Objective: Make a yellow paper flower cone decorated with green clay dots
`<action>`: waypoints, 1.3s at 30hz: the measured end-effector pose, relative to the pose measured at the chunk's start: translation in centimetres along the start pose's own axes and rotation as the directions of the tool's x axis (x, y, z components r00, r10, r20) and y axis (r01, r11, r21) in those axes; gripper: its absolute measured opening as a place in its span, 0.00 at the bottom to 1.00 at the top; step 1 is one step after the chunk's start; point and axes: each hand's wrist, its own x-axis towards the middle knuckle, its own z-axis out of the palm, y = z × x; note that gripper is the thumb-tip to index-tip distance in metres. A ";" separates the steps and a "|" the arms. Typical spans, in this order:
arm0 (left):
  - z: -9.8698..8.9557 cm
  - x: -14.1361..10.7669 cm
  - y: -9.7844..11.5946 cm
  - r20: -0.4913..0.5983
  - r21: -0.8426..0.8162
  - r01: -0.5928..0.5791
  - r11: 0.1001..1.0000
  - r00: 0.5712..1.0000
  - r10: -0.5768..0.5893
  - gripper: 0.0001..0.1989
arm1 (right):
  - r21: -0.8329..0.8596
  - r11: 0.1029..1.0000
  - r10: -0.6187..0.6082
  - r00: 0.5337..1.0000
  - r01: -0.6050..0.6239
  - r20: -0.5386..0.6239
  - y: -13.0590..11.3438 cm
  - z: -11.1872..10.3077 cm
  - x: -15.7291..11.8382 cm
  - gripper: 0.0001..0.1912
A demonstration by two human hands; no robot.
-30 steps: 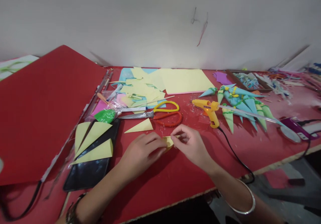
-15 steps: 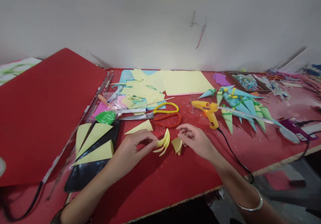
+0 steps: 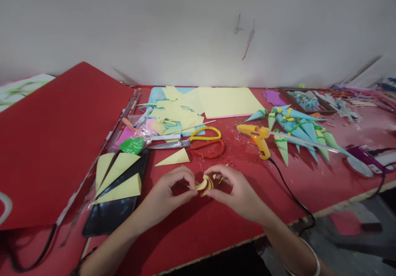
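Between my two hands are several curled yellow paper pieces [image 3: 204,184], bunched together like petals just above the red table. My left hand [image 3: 175,189] pinches their left ends between thumb and fingertips. My right hand [image 3: 236,191] closes on their right side, thumb below and index finger above. Another yellow paper bit [image 3: 220,179] shows partly by the right fingers; I cannot tell whether it is held. Beyond my hands lies a pointed yellow paper piece [image 3: 175,157], near scissors [image 3: 206,144] with yellow and red handles.
A yellow glue gun [image 3: 255,135] with a long clear stick lies to the right, before several blue and green paper cones [image 3: 297,127]. Yellow paper wedges [image 3: 123,189] rest on a black flat device [image 3: 108,218] at left. Paper sheets [image 3: 229,102] lie along the wall.
My right hand has moved left and down onto the curled yellow pieces. My left hand has lowered slightly, and the curls are pressed closer together.
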 end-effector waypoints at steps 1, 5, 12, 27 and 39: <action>-0.2 0.0 0.0 0.021 0.000 0.010 1.000 1.000 -0.010 0.04 | 0.045 0.999 0.009 0.999 -0.011 0.035 0.1 0.0 0.0 0.14; -0.8 -0.2 0.1 0.147 -0.112 0.062 0.992 0.988 -0.046 0.06 | 0.185 0.981 0.047 0.994 -0.065 0.098 0.3 -0.4 0.0 0.15; -0.8 -0.4 0.3 0.293 -0.347 0.150 0.926 0.955 -0.045 0.11 | 0.258 0.960 0.049 0.970 -0.112 0.240 0.2 -0.7 -0.4 0.17; -0.7 -0.7 -0.8 0.107 0.182 0.037 0.983 0.993 -0.057 0.04 | -0.024 0.998 0.058 0.995 -0.056 0.086 0.3 -0.9 -1.1 0.17; -1.3 -0.9 -2.1 0.120 0.449 -0.081 0.890 0.992 0.030 0.06 | -0.429 0.903 -0.054 0.997 0.024 -0.058 1.7 -3.2 0.7 0.05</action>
